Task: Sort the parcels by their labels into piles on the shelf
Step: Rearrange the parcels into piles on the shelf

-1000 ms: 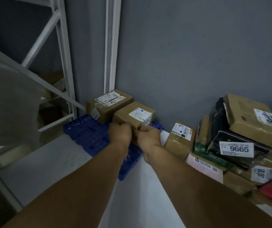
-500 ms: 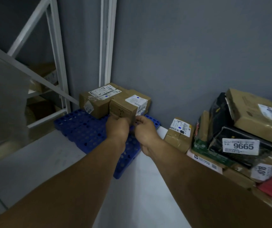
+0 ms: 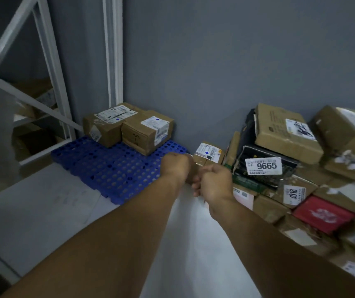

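Curled fingers on the right hand, knuckles up, tucked in low beside the left hand, likewise curled, backs of both toward the camera. Cannot tell whether closed on anything: pressed up to the near end of a small box, a strip of brown showing between the two hands, but no clear view of a grip. Small box itself flat on the white shelf, just beside the right edge of a blue grid mat and close to the grey wall.

Looks like the pick-up step for that box. Same white label with a blue dot as on the pair already on the mat, the left box and the right box, touching side by side at the back corner. Next, probably: get a firm hold on both ends, lift clear of the mat's edge, carry left and set down with that pair, label up.

Beyond the small box to the right, a jumbled heap. Readable there: "9665" in bold on a white tag across a dark parcel; what reads as "3018" on a smaller tag, turned sideways. Fine print on the box labels too small to read. Lower down, a red parcel, white mark on it blurred.
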